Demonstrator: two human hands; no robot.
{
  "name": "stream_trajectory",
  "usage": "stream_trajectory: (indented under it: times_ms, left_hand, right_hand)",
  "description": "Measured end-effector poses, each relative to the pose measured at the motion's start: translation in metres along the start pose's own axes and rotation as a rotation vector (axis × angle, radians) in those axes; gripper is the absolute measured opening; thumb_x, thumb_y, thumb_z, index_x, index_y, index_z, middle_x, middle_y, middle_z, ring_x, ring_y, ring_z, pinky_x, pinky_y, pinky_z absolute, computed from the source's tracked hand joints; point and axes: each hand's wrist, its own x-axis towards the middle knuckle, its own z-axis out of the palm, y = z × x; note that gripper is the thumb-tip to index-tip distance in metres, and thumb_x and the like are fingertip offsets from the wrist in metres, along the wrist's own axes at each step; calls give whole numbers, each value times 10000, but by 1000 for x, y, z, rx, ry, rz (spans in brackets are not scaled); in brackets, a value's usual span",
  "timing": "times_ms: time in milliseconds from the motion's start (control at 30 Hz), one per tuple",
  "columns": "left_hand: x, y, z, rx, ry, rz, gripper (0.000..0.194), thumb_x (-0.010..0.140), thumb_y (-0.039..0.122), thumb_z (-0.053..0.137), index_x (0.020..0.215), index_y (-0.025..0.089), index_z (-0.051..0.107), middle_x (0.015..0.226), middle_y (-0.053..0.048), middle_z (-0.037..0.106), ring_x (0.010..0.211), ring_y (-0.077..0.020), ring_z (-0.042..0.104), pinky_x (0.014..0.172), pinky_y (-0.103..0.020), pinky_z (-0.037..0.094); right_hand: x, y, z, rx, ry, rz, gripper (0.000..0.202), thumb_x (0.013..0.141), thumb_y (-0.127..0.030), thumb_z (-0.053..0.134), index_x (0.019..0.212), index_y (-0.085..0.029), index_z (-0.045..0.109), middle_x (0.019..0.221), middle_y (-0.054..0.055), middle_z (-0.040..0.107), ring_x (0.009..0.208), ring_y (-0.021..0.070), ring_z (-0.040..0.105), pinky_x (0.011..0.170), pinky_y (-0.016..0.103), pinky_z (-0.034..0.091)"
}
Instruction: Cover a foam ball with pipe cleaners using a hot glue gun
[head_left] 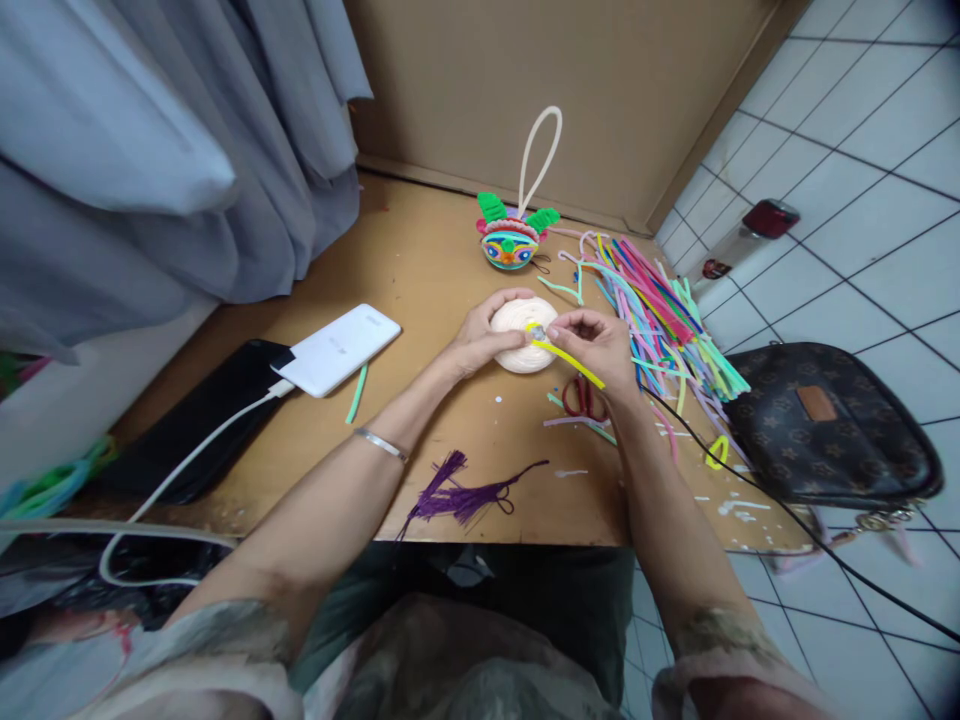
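My left hand [480,335] is wrapped round the side of a cream, round coiled disc [517,355] above the table, fingers behind it and thumb on top. A yellow pipe cleaner [574,363] runs from the disc's middle out to the lower right. My right hand [600,345] is closed in a pinch at the disc's centre, on the pipe cleaner by its inner end; a small greyish bit shows at the fingertips, too small to name. Just below the right hand lie red-handled scissors [583,398], partly hidden by the wrist.
A colourful animal-head ornament [510,245] with green ears stands behind the disc. Bundled pipe cleaners [660,300] lie to the right, beside a brown patterned bag [832,425]. Purple tassels [461,497] lie in front; a white device [337,350] with a cable is at left.
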Motion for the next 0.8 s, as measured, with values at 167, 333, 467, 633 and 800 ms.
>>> stream_trajectory:
  times_ms: [167, 333, 467, 633, 800]
  left_hand:
    - [0, -3, -1, 25, -14, 20, 762, 617, 413, 860, 1309, 180, 644, 1264, -110, 734, 1097, -272, 701, 980, -394, 569]
    - [0, -3, -2, 47, -17, 27, 770, 626, 443, 855, 1316, 176, 642, 1262, -115, 734, 1100, -281, 706, 988, -407, 572]
    - [1, -4, -1, 28, -21, 29, 766, 628, 435, 849, 1318, 176, 640, 1263, -117, 734, 1100, -279, 707, 988, -406, 574]
    - [1, -2, -1, -16, 1, 1, 761, 595, 391, 869, 1296, 185, 653, 1244, -105, 742, 1080, -265, 703, 963, -382, 579]
    - [3, -3, -2, -30, -2, -24, 785, 581, 383, 874, 1304, 177, 645, 1214, -102, 744, 1050, -254, 703, 933, -364, 580]
  right_hand:
    - [1, 2, 0, 15, -9, 0, 445, 615, -590, 927, 749, -206, 748, 710, 19, 717, 648, 146, 611, 617, 296, 507]
    - [3, 6, 1, 36, -10, -6, 478, 592, -630, 928, 739, -211, 752, 705, 16, 713, 639, 146, 601, 613, 303, 500]
    - [4, 9, 2, 33, -15, -27, 475, 592, -627, 929, 738, -213, 749, 689, 7, 701, 622, 136, 580, 590, 291, 479]
    - [5, 11, 4, 32, 8, -61, 465, 600, -616, 930, 731, -210, 745, 674, 0, 685, 596, 121, 540, 571, 280, 454]
    - [6, 14, 6, 41, 11, -78, 465, 624, -614, 924, 748, -207, 738, 647, -18, 647, 573, 103, 487, 549, 261, 408]
